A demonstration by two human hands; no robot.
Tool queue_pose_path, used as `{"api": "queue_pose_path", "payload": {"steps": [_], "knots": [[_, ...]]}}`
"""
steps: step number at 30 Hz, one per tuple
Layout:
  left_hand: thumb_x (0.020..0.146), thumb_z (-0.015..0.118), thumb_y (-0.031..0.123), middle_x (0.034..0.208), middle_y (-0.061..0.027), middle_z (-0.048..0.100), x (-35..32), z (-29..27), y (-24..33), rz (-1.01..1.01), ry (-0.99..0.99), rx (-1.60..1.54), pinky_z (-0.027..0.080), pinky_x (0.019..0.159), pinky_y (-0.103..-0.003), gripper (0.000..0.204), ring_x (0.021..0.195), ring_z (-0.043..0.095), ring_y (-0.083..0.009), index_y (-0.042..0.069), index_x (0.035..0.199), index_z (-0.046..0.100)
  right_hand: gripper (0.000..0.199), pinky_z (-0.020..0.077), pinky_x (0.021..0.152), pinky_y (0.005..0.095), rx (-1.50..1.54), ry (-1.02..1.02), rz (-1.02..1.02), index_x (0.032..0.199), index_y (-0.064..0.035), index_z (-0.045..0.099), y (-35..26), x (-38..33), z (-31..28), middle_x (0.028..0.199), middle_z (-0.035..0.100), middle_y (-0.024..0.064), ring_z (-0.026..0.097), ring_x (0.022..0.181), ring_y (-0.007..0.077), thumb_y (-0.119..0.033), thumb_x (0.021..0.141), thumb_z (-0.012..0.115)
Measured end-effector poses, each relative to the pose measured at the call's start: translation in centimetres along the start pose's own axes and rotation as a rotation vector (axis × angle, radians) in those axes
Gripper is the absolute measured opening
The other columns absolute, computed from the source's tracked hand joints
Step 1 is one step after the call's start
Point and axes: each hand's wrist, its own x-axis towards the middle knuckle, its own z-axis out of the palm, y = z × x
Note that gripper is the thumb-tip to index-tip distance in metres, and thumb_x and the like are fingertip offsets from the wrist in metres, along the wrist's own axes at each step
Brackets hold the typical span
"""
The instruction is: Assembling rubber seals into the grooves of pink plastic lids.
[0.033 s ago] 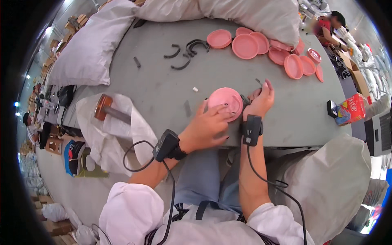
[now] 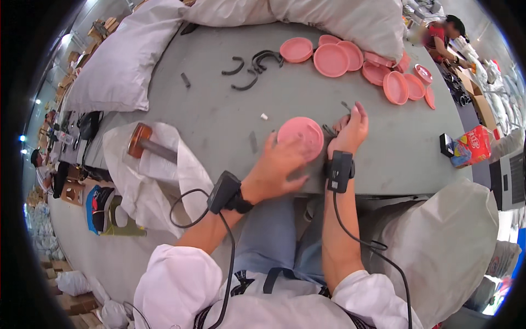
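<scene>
A round pink plastic dish (image 2: 309,131) lies on the grey table in front of me. My left hand (image 2: 276,169) is over its near left part, fingers stretched out and partly smeared by motion, with the thumb apart. Just right of the dish, my right hand (image 2: 352,130) is turned on its side, its fingers curled around a thin dark grey strip (image 2: 329,130). Parts of the strip stick out on both sides of the fingers, and its middle is hidden in the hand. Both wrists carry black strapped devices with cables.
Several pink dishes (image 2: 331,60) cluster at the far right. Curved dark strips (image 2: 245,85) and a small white piece (image 2: 264,117) lie on the table (image 2: 208,131). A mallet (image 2: 159,151) rests on a white sack at left. A red box (image 2: 472,147) stands right; stuffed sacks (image 2: 118,71) line the back.
My left fingers have drawn back slightly toward me over the pink dish and now look blurred. My right hand still holds the dark strip beside it.
</scene>
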Motion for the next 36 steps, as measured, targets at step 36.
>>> {"api": "queue_pose_path", "payload": {"steps": [36], "knots": [[0.084, 0.061, 0.031, 0.092, -0.0011, 0.066, -0.9, 2.9, -1.4, -0.68, 0.422, -0.193, 0.035, 0.082, -0.039, 0.022, 0.092, 0.058, -0.0224, 0.013, 0.097, 0.065, 0.024, 0.0432, 0.062, 0.0388, -1.406, -0.904, -0.207, 0.089, 0.0021, 0.061, -8.0, -8.7, -3.1, 0.073, 0.058, 0.0194, 0.055, 0.068, 0.0345, -0.021, 0.084, 0.059]]}}
